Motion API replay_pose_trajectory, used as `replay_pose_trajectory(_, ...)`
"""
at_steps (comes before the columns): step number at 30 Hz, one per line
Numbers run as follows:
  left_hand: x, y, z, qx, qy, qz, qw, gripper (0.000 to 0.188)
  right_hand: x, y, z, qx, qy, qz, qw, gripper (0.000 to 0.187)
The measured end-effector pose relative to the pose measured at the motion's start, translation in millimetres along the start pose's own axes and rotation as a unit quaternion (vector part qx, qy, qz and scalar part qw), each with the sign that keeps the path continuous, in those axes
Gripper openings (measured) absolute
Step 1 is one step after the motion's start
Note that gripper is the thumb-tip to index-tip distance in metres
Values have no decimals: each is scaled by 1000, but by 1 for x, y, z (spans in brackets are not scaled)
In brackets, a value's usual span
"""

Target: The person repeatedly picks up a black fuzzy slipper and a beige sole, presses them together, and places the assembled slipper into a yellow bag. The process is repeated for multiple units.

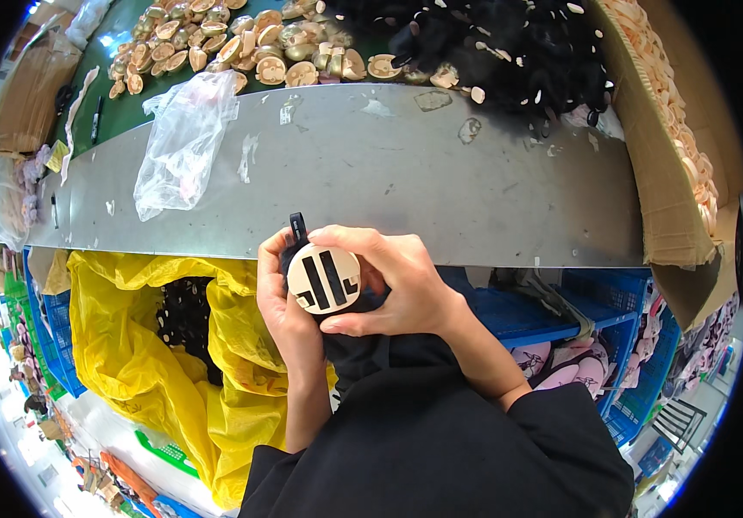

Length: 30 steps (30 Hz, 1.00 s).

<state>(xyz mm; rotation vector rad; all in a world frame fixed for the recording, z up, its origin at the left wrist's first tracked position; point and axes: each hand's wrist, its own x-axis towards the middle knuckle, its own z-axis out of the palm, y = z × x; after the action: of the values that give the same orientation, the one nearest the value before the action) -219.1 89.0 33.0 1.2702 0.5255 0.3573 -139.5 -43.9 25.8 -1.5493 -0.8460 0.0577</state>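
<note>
Snugly, striped disc (325, 280), between left hand (289, 315), right hand (408, 281)

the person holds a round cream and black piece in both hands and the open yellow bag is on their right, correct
Not quite: the head view shows the open yellow bag on their left. The left hand and right hand do hold the round piece.

Worktable (440, 203): grey metal, surface scuffed; positional reference, as I see it from here.
Clear bag (183, 147): crumpled plastic, across the worktable's far edge, left portion.
Marker (96, 121): black, on the green surface (121, 102) beyond the worktable's left portion.
Yellow bag (130, 337): mouth open, below the worktable's near edge, left.
Carton (635, 147): brown cardboard, at the worktable's right end.
Chair (679, 423): slatted, well apart from the worktable, right.
</note>
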Motion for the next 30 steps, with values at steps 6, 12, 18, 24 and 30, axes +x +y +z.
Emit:
replay_pose_trajectory(6, -1, 3, -5, 14, -69, -18, 997, 23, 12, 2, -12, -51, -68, -49, 995, 66)
replay_pose_trajectory(12, -6, 6, -13, 24, -137, -58, 989, 21, 11, 11, -17, 35, -132, -51, 989, 62)
replay_pose_trajectory(18, -2, 9, -13, 21, -154, -49, 987, 20, 10, -10, -27, -6, -149, 5, 989, 56)
replay_pose_trajectory(24, 4, 7, -1, 69, -2, 34, 997, 17, 6, -14, -18, -75, -24, -26, 997, 39)
replay_pose_trajectory(30, 5, 0, -12, -234, -115, -64, 963, 48, 3, -17, -12, -55, 45, -3, 997, 34)
